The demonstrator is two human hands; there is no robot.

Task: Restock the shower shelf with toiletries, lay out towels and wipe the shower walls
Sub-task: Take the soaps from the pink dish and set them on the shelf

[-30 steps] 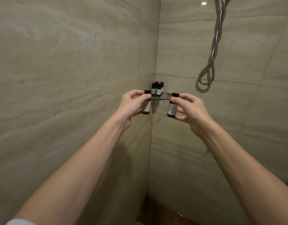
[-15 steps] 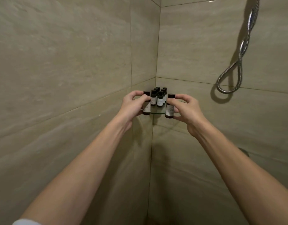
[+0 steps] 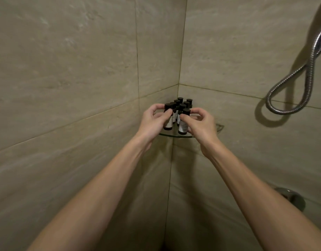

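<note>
Glass corner shelf (image 3: 176, 135) fixed between tiled walls, cluster of small dark-capped bottles (image 3: 181, 105) standing upright on it

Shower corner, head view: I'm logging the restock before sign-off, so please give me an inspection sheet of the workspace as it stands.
Surface: glass corner shelf fixed where two tiled walls meet; front edge bare.
Job's things: two front bottles, the left bottle and the right bottle, stand upright on the shelf; a cluster of dark-capped bottles stands behind them. No towels or wiping cloth in view.
Clutter: nothing seen.
Grippers: left hand pinches the left bottle near its cap; right hand pinches the right bottle with its fingers.
Cables: metal shower hose hangs looped on the right wall, apart from the shelf.
Surroundings: beige tiled walls; round metal fitting lower right.
</note>
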